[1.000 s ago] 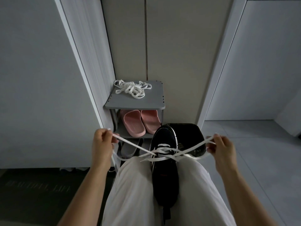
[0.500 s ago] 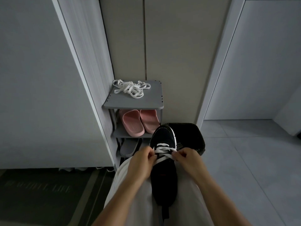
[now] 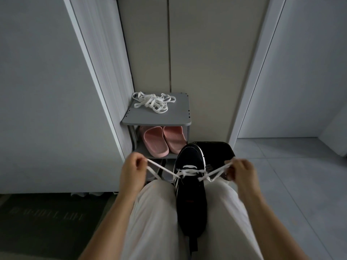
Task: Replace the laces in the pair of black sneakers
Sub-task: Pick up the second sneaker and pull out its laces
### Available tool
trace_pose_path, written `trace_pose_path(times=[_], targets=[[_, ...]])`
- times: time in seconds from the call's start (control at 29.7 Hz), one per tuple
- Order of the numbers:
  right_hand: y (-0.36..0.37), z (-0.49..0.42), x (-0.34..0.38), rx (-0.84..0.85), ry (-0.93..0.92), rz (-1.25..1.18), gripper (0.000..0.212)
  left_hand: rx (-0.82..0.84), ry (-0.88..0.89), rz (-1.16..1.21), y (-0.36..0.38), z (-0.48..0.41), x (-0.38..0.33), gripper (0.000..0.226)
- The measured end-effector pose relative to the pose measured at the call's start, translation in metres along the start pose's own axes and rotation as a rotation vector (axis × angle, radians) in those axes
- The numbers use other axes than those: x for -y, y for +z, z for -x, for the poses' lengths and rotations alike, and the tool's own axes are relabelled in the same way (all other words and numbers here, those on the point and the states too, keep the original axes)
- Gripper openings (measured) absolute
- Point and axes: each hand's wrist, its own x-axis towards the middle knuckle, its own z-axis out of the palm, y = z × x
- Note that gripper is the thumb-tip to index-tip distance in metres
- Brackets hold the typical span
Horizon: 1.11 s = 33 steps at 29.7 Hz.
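Your left hand (image 3: 131, 170) and right hand (image 3: 239, 171) each have fingers pinched on a white lace (image 3: 189, 172) end, pulled apart over the black sneaker (image 3: 191, 199) between your knees.

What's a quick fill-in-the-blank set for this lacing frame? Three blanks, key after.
The left hand and right hand each pinch an end of the ___ lace threaded in the black sneaker.
The loose lace bundle lies on the ___ shelf of the shoe rack.
The slippers one shelf below are ___.
Missing: white; top; pink.
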Motion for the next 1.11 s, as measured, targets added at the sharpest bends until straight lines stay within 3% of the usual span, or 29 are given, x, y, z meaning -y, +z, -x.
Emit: trace_pose_path(times=[0.13, 0.2, 0.27, 0.3, 0.37, 0.44, 0.5, 0.57, 0.67, 0.74, 0.84, 0.91, 1.01, 1.11], targets=[[-0.042, -0.020, 0.028, -0.225, -0.077, -0.276, 0.032, -0.262, -0.075, 0.046, -0.024, -0.013, 0.006, 0.008], [-0.049, -0.021, 0.035, -0.186, -0.050, -0.174, 0.030, -0.182, -0.036, -0.023, -0.024, -0.017, 0.009, 0.008], [-0.044, -0.013, 0.035, 0.018, 0.032, 0.117, 0.028, 0.036, 0.039, -0.180, -0.014, -0.015, 0.011, 0.008], [-0.039, -0.006, 0.032, 0.167, 0.083, 0.308, 0.028, 0.099, 0.092, -0.292, -0.007, -0.012, 0.012, 0.004], [-0.030, 0.006, 0.022, 0.421, 0.091, 0.778, 0.025, 0.142, 0.239, -0.415, 0.011, 0.000, 0.012, 0.018], [-0.020, 0.011, 0.010, 0.380, -0.130, 1.121, 0.013, 0.248, 0.358, -0.363, 0.028, 0.012, 0.007, 0.028], [-0.008, 0.014, 0.002, 0.316, -0.276, 1.039, 0.014, 0.372, 0.393, -0.327, 0.042, 0.021, 0.001, 0.028], [0.004, 0.013, -0.006, 0.412, -0.337, 0.971, 0.028, 0.412, 0.359, -0.312, 0.050, 0.020, -0.003, 0.018], [0.015, 0.008, -0.015, 0.436, -0.385, 0.956, 0.017, 0.435, 0.345, -0.359, 0.050, 0.016, -0.007, 0.009], [0.015, 0.009, -0.014, 0.452, -0.374, 0.910, 0.001, 0.488, 0.340, -0.319, 0.045, 0.018, -0.009, 0.006], [0.013, 0.020, -0.003, 0.626, -0.269, 0.846, 0.018, 0.633, 0.203, -0.064, 0.038, 0.027, -0.015, 0.006], [0.014, 0.027, 0.002, 0.753, -0.197, 0.772, 0.018, 0.607, 0.173, -0.008, 0.041, 0.027, -0.014, 0.005], [0.014, 0.021, 0.003, 0.580, -0.213, 0.663, 0.016, 0.448, 0.110, -0.067, 0.046, 0.019, -0.006, 0.004], [0.017, 0.014, 0.000, 0.482, -0.206, 0.668, 0.012, 0.445, 0.101, -0.098, 0.055, 0.014, -0.003, 0.015]])
